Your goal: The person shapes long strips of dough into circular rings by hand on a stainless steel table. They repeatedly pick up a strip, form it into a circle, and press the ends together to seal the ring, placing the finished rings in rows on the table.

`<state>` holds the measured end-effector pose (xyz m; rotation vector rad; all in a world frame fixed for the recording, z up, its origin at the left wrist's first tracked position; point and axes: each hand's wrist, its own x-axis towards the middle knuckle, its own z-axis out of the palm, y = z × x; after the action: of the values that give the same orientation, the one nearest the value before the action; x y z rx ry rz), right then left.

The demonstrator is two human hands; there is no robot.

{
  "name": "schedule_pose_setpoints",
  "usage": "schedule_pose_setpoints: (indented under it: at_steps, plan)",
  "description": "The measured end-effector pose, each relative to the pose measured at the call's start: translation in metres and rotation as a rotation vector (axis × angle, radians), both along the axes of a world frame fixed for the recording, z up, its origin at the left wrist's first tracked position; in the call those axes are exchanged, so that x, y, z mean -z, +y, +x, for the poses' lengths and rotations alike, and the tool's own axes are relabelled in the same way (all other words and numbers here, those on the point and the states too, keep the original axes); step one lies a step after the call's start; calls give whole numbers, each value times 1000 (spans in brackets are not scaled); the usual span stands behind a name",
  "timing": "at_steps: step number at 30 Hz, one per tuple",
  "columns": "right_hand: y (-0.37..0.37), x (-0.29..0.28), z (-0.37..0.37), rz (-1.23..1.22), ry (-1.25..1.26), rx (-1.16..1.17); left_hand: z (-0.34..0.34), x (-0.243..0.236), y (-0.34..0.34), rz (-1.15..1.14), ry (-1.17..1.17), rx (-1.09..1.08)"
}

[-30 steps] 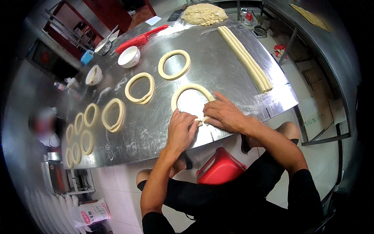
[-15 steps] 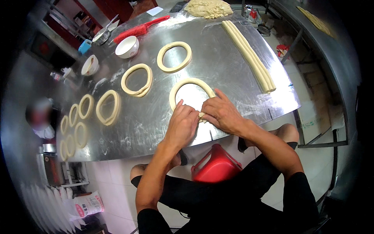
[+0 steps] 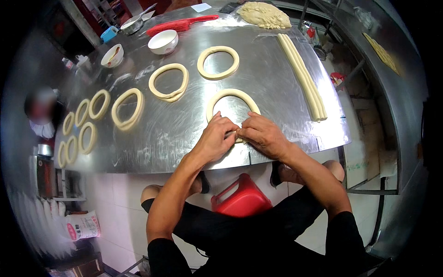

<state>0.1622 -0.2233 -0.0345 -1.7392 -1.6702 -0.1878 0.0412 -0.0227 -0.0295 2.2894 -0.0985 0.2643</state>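
A pale dough ring (image 3: 233, 93) lies at the table's near edge, its far side a smooth arc and its near side mostly covered by my hands. My left hand (image 3: 215, 140) is closed on the ring's near left part, thumb and fingers pinching the dough. From the other side, my right hand (image 3: 262, 135) pinches the same near part, and the fingertips of both hands meet there. A bit of dough shows just below the fingers. Farther off lie a finished-looking dough ring (image 3: 218, 63) and another dough ring (image 3: 169, 82) with an overlapped seam.
Several more rings, among them one dough ring (image 3: 128, 109), lie leftward on the metal table (image 3: 152, 143). Long dough strips (image 3: 302, 78) rest at right. Behind are a dough mass (image 3: 264, 15), a red brush (image 3: 182, 24) and white bowls (image 3: 163, 42). A red stool (image 3: 242, 197) stands below.
My fingertips have drawn together over the ring's near joint, where a dough end showed between them before. The whole view has shifted slightly; the other rings lie as they were.
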Motion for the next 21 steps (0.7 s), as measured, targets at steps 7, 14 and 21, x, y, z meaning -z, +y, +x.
schedule_pose_setpoints:
  at_steps: [7, 14, 21]
  plan:
    - [-1, -17, -1, -177, 65, 79, -4, -19, 7, 207, 69, 25]
    - [4, -13, 3, -208, 124, 66, 0, -6, 8, 131, 33, 53]
    - [0, -12, 12, -275, 18, 60, -6, -28, 6, 279, 24, 3]
